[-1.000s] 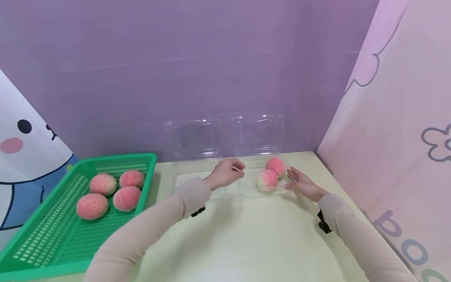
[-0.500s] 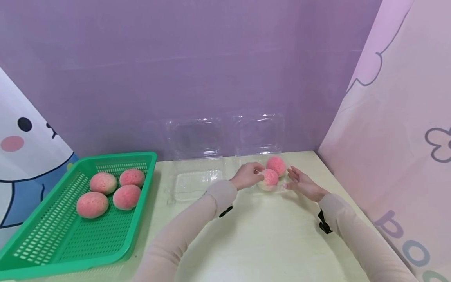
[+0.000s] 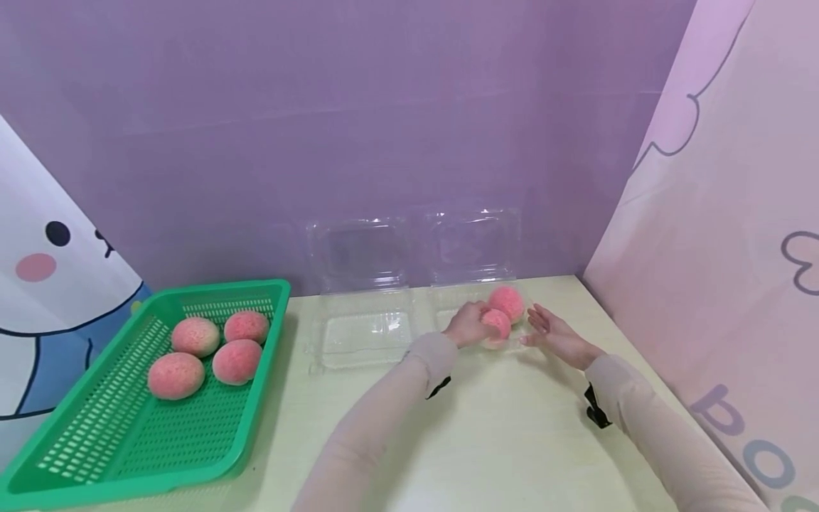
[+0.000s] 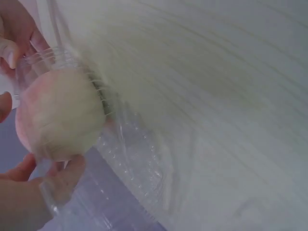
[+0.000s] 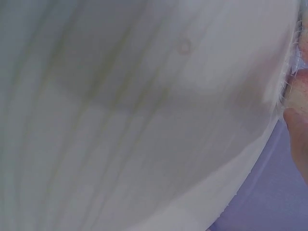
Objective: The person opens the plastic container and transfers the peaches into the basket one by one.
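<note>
My left hand [image 3: 470,325] grips a pink-and-cream peach [image 3: 498,324] at the front of a clear plastic clamshell box [image 3: 445,311]. In the left wrist view, the thumb and fingertips [image 4: 72,177] lie along the lower side of that peach [image 4: 62,115], seen through the clear wall. A second pink peach [image 3: 507,302] sits right behind it in the same box. My right hand [image 3: 559,338] is at the box's right side wall, its fingers loosely extended toward it. The right wrist view catches only a finger [image 5: 297,139] at the box's edge.
Another clear clamshell box [image 3: 365,334], its lid [image 3: 361,252] raised, stands left of the first. A green plastic basket [image 3: 239,455] with several peaches [image 3: 175,375] takes up the table's left side. Purple cloth [image 3: 397,128] backs the table; a pink printed panel [image 3: 691,249] borders the right.
My left hand has moved right, from above the gap between the boxes to the front peach, and now grips it. The right hand has stayed at the box's right side.
</note>
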